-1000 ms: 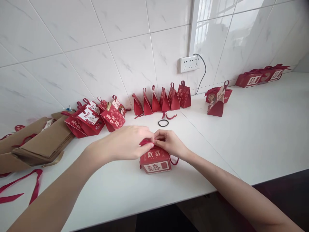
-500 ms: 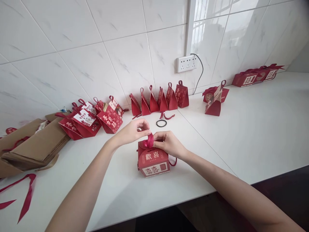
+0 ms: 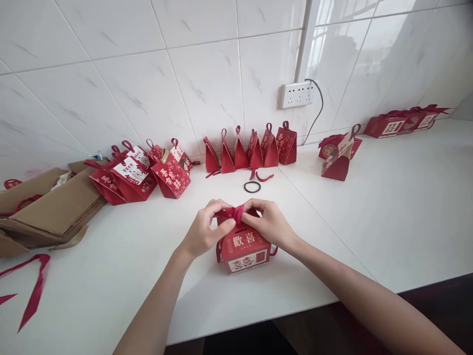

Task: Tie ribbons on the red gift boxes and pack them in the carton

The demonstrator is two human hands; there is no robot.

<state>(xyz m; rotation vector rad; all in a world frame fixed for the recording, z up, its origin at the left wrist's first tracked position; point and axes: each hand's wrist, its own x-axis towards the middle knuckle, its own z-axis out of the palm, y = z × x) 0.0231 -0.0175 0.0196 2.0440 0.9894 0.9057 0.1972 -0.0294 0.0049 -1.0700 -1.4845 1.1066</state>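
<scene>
A red gift box (image 3: 242, 249) with Chinese characters and a white front panel stands upright on the white table, near its front edge. Dark red ribbon (image 3: 238, 213) is bunched in a loop or knot on top of the box. My left hand (image 3: 210, 227) pinches the ribbon from the left, thumb and fingers closed on it. From the right, my right hand (image 3: 269, 222) pinches the same ribbon close to the knot. Both hands rest just above the box top and partly cover it. Red cord shows at the box's two sides.
Behind the box lies a black ring (image 3: 252, 187). A row of red triangular boxes (image 3: 254, 152) lines the tiled wall, with more boxes (image 3: 172, 175) to the left and a tilted one (image 3: 337, 165) to the right. An open cardboard carton (image 3: 55, 212) and loose ribbon (image 3: 35, 301) are at far left.
My left hand has come down from above the ribbon to its left side. The upright ribbon loop is now drawn lower and tighter against the box top. The view has shifted slightly.
</scene>
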